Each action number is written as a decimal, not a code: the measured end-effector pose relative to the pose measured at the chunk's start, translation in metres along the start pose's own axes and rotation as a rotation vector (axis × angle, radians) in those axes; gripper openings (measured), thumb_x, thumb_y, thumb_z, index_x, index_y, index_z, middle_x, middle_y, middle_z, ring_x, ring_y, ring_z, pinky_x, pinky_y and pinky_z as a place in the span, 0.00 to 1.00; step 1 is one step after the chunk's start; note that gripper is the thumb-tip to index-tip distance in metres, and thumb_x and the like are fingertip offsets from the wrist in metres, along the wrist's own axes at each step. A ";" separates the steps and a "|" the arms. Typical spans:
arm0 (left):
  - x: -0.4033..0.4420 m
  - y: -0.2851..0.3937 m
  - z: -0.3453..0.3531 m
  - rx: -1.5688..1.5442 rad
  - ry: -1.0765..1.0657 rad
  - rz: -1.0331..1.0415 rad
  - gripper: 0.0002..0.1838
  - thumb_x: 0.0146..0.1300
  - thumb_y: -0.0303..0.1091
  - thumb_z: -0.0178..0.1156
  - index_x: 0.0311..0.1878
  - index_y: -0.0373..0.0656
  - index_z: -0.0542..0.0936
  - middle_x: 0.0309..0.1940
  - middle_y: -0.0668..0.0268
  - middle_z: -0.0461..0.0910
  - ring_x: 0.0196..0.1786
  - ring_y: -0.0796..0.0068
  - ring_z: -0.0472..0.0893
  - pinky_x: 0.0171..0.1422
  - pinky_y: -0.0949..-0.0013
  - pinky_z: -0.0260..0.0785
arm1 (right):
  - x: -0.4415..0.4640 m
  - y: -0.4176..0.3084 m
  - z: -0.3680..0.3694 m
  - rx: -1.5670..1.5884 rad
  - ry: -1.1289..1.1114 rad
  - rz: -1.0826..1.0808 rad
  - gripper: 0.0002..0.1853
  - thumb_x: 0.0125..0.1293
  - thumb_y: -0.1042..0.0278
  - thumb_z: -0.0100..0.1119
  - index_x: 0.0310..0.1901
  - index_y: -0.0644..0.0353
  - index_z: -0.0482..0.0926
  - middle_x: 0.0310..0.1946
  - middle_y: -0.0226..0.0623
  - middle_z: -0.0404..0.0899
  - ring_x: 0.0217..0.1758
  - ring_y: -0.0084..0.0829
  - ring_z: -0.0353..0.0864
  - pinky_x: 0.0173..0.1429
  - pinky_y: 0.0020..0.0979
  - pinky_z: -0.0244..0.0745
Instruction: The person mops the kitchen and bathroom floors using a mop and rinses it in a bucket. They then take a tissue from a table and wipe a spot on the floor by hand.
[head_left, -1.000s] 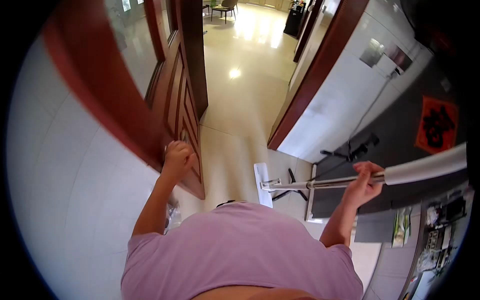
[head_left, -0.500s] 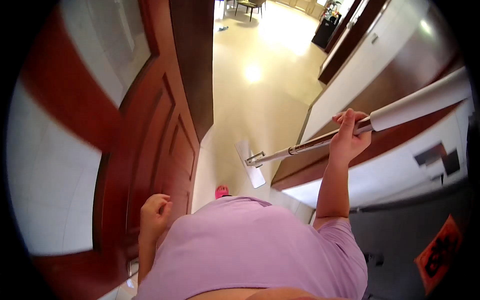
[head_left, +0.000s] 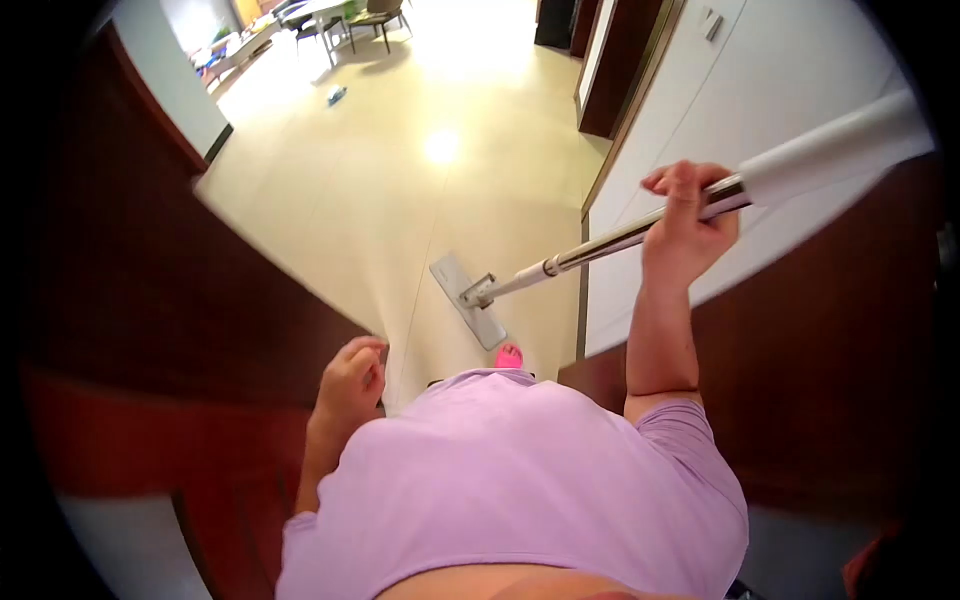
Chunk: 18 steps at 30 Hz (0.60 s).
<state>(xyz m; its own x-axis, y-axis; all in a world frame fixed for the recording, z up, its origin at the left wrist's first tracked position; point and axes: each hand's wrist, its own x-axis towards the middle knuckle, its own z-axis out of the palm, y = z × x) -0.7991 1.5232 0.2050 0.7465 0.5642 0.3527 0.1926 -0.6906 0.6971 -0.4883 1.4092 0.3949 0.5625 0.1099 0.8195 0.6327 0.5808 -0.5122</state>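
My right hand (head_left: 692, 225) is closed around the metal pole of a mop (head_left: 610, 240), just below its thick white sleeve. The pole slants down to the left, where the flat grey mop head (head_left: 466, 300) lies on the pale tiled floor (head_left: 350, 210). My left hand (head_left: 353, 378) hangs at the left beside my body, its fingers curled; whether anything is inside them is hidden. A pink shoe (head_left: 508, 356) shows just below the mop head.
Dark red door panels (head_left: 240, 450) stand close on the left, and a dark brown door frame (head_left: 810, 350) is on the right. Further off are chairs (head_left: 378, 18), a white table (head_left: 322, 12) and a small blue item (head_left: 336, 96) on the floor.
I have moved forward through the doorway, and more of the room shows. My left hand has come away from the door. The mop head has shifted left in view, still held by my right hand.
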 end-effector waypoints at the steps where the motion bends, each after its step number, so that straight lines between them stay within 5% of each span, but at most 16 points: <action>1: 0.002 -0.050 -0.026 0.060 0.087 0.008 0.07 0.47 0.20 0.60 0.27 0.38 0.71 0.40 0.58 0.78 0.39 0.57 0.78 0.40 0.64 0.72 | -0.011 0.018 0.049 -0.033 -0.018 0.005 0.07 0.63 0.77 0.56 0.29 0.65 0.69 0.20 0.33 0.71 0.23 0.23 0.74 0.31 0.29 0.76; 3: 0.051 -0.101 -0.041 0.100 0.026 -0.030 0.08 0.47 0.20 0.60 0.30 0.38 0.73 0.40 0.57 0.78 0.41 0.56 0.79 0.42 0.63 0.73 | 0.027 0.089 0.090 -0.048 -0.004 0.038 0.08 0.62 0.76 0.57 0.27 0.64 0.69 0.19 0.31 0.71 0.24 0.20 0.74 0.31 0.26 0.76; 8: 0.145 -0.093 -0.039 0.085 -0.080 -0.230 0.05 0.50 0.24 0.61 0.31 0.38 0.76 0.39 0.56 0.79 0.40 0.58 0.79 0.43 0.64 0.72 | 0.137 0.192 0.073 -0.035 -0.013 0.054 0.10 0.62 0.74 0.59 0.26 0.63 0.69 0.16 0.27 0.68 0.20 0.18 0.73 0.30 0.26 0.76; 10: 0.217 -0.105 0.006 0.126 -0.069 -0.433 0.06 0.54 0.28 0.61 0.28 0.36 0.75 0.39 0.56 0.79 0.39 0.58 0.78 0.40 0.66 0.71 | 0.182 0.289 0.027 -0.079 0.011 0.040 0.11 0.61 0.73 0.60 0.26 0.63 0.69 0.16 0.27 0.69 0.20 0.18 0.73 0.29 0.25 0.76; 14: 0.359 -0.155 0.205 0.262 -0.064 -0.489 0.10 0.58 0.31 0.59 0.27 0.34 0.72 0.38 0.55 0.79 0.41 0.55 0.77 0.42 0.62 0.70 | 0.217 0.530 -0.142 -0.206 0.160 0.030 0.12 0.59 0.69 0.64 0.27 0.62 0.70 0.17 0.27 0.72 0.20 0.18 0.75 0.26 0.20 0.71; 18: 0.537 -0.262 0.320 0.349 -0.269 -0.271 0.06 0.59 0.29 0.57 0.32 0.37 0.74 0.38 0.55 0.78 0.42 0.53 0.76 0.46 0.60 0.69 | 0.255 0.702 -0.246 -0.420 0.288 0.044 0.11 0.59 0.67 0.64 0.28 0.60 0.71 0.18 0.27 0.73 0.19 0.18 0.75 0.24 0.20 0.69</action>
<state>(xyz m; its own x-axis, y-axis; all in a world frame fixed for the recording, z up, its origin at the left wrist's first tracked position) -0.2446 1.8623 0.0116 0.7692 0.6388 -0.0165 0.5680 -0.6717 0.4755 0.2302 1.6461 0.1806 0.6800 -0.1338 0.7209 0.7310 0.1997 -0.6525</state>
